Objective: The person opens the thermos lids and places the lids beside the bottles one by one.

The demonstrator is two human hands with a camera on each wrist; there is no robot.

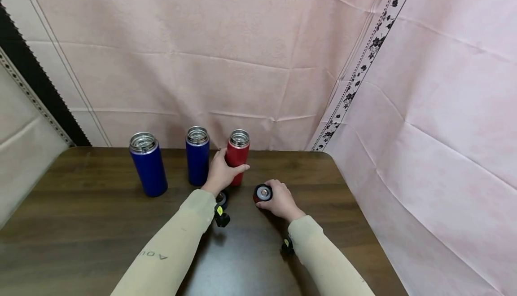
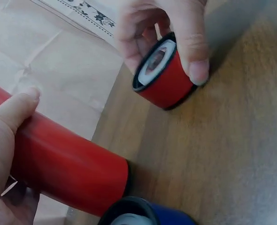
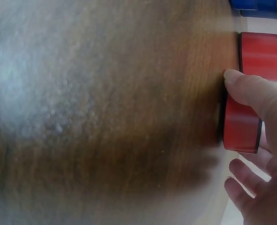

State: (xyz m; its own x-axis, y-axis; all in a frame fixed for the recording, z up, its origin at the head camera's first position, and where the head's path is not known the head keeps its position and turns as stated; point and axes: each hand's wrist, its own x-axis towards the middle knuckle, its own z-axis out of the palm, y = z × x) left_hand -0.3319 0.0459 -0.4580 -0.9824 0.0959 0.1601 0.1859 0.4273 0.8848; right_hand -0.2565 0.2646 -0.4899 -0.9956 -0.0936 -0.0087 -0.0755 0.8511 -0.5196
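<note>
My left hand (image 1: 219, 172) grips an uncapped red bottle (image 1: 237, 153), which stands upright on the table with its steel mouth facing up. Thumb and fingers lie on opposite sides of its body in the left wrist view. To the right, my right hand (image 1: 281, 201) pinches a red lid (image 2: 169, 82) with black rims by its sides, at the tabletop. The lid's pale inside faces up. A blue lid (image 2: 169, 216) sits close to the red bottle's base; in the head view my left wrist partly hides it.
Two uncapped blue bottles, one beside my left hand (image 1: 198, 161) and one farther left (image 1: 149, 170), stand upright on the brown wooden table (image 1: 81, 224). A pink cloth (image 1: 194, 62) hangs behind the table and along its right side.
</note>
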